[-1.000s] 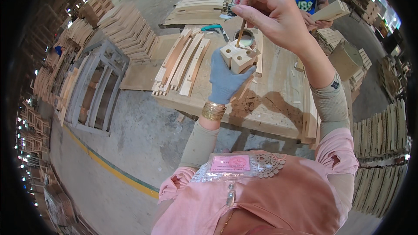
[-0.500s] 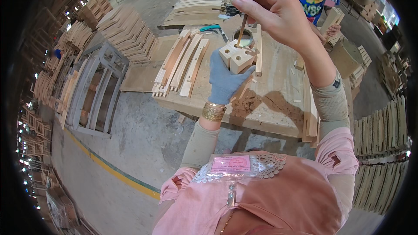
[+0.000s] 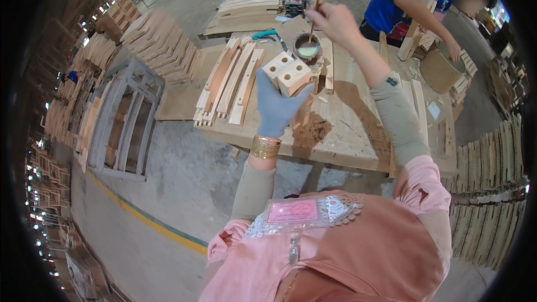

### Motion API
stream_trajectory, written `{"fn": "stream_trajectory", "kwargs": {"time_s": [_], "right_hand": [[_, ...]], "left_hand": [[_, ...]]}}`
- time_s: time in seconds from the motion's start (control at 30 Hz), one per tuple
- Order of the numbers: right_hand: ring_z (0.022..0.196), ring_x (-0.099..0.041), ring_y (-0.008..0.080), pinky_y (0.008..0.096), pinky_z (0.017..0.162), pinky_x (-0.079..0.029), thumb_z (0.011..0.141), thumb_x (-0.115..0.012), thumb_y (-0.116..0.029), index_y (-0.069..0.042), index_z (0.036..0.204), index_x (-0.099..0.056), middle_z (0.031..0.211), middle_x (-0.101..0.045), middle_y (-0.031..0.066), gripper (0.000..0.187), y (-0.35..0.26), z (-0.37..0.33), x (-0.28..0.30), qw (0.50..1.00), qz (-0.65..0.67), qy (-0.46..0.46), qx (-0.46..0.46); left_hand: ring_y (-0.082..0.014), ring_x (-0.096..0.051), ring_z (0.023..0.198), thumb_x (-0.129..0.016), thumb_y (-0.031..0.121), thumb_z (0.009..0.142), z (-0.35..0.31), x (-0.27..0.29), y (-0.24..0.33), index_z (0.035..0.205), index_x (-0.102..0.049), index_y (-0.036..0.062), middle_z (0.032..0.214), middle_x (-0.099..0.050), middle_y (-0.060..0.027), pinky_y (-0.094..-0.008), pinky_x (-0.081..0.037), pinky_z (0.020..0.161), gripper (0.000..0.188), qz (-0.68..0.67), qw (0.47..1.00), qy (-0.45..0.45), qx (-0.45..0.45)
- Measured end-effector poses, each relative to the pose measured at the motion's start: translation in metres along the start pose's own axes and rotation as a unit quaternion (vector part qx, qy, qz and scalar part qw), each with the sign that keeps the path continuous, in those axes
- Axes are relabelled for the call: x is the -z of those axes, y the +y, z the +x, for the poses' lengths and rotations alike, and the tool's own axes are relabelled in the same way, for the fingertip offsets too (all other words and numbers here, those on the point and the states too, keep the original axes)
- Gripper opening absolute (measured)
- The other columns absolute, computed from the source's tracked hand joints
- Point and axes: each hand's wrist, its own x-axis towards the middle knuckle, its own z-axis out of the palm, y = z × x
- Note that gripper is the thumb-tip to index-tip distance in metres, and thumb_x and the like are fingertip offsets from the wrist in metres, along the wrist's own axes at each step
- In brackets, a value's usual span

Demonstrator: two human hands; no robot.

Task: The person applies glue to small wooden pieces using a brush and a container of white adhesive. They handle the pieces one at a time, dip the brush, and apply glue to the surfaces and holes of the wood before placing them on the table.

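Note:
My left hand (image 3: 278, 107), in a blue-grey glove, holds up two pale wooden blocks (image 3: 287, 73) with round holes drilled in them. My right hand (image 3: 334, 22) is farther out over the workbench (image 3: 358, 128), pinching a thin brush stick (image 3: 314, 18) whose tip dips into a small round cup of whitish glue (image 3: 307, 48). The cup stands just behind the blocks.
Curved wooden slats (image 3: 229, 84) lie at the bench's left end. A grey wooden frame (image 3: 120, 120) stands on the floor to the left. Another person in a blue shirt (image 3: 403, 0) works at the far right. Stacks of wooden parts (image 3: 492, 168) line both sides.
My right hand has moved away from me with the stick, lowering its tip into the glue cup. The left hand still holds the blocks up.

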Motion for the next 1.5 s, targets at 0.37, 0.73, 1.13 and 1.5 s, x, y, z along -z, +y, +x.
{"fn": "stream_trajectory", "kwargs": {"time_s": [0.37,0.73,1.13,1.5], "right_hand": [[0.079,-0.06,0.0343,0.0427,0.069,-0.047,0.081,-0.054,-0.036,-0.006,0.085,-0.065,0.079,-0.063,0.0179,0.031,0.041,-0.023,-0.072,0.991,0.019,-0.085,-0.103],[0.06,-0.062,0.0152,0.0282,0.054,-0.048,0.081,-0.06,-0.025,0.001,0.084,-0.063,0.07,-0.065,0.0116,0.027,0.063,-0.035,-0.072,0.908,0.285,0.01,-0.307],[0.048,-0.047,0.0063,0.0188,0.04,-0.033,0.085,-0.059,-0.017,0.002,0.085,-0.056,0.076,-0.064,0.0118,0.019,0.11,-0.068,-0.086,0.588,0.63,0.119,-0.493],[0.044,-0.042,0.0035,0.0188,0.04,-0.033,0.083,-0.061,-0.019,-0.004,0.071,-0.053,0.062,-0.059,0.0065,0.021,0.035,-0.027,0.018,0.646,0.707,0.084,-0.274]], "left_hand": [[-0.0191,-0.054,0.095,-0.08,0.014,0.063,-0.003,0.008,0.003,0.111,-0.035,0.0,0.106,-0.051,-0.0134,-0.0301,-0.047,0.079,0.068,-0.003,1.0,-0.003,0.022],[-0.0182,-0.054,0.097,-0.079,0.01,0.063,0.0,0.008,0.002,0.115,-0.033,-0.0009,0.108,-0.05,-0.0136,-0.0291,-0.048,0.079,0.071,-0.018,1.0,0.005,0.025],[-0.0186,-0.053,0.097,-0.079,0.012,0.063,0.005,0.005,-0.004,0.115,-0.034,-0.002,0.107,-0.05,-0.0147,-0.0296,-0.047,0.079,0.07,-0.017,1.0,0.007,0.025],[-0.0187,-0.056,0.093,-0.08,0.016,0.062,0.006,0.003,-0.009,0.108,-0.038,0.0007,0.102,-0.054,-0.0119,-0.0302,-0.047,0.077,0.064,-0.023,0.999,0.018,0.038]]}}
